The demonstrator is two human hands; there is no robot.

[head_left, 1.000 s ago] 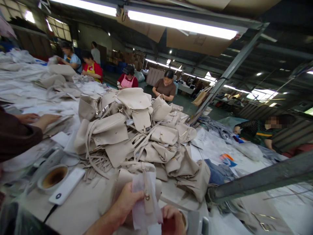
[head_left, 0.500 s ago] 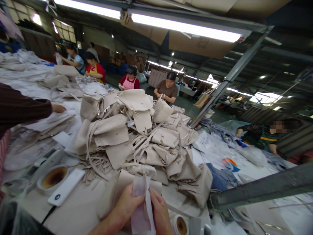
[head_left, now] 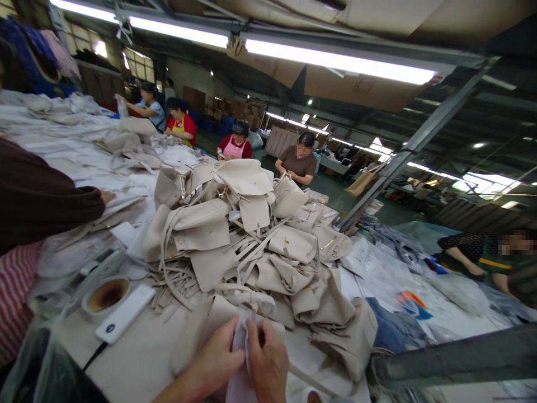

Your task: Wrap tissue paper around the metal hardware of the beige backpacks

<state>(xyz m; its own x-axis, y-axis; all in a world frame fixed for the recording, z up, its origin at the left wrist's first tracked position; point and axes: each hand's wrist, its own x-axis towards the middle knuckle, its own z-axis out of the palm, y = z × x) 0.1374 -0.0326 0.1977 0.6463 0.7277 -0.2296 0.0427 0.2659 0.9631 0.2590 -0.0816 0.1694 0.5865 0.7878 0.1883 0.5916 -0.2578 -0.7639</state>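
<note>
Beige bag (head_left: 220, 311), partly hidden just beyond the left hand (head_left: 216, 355) and the right hand (head_left: 271, 358), is judged soft-sided and fairly light, best gripped by its body. A white sheet (head_left: 240, 387) is judged thin, limp and easily creased, so best pinched gently near its edges. It is held between both hands, which are set close together, pinched onto it; whether they touch cannot be told.
</note>
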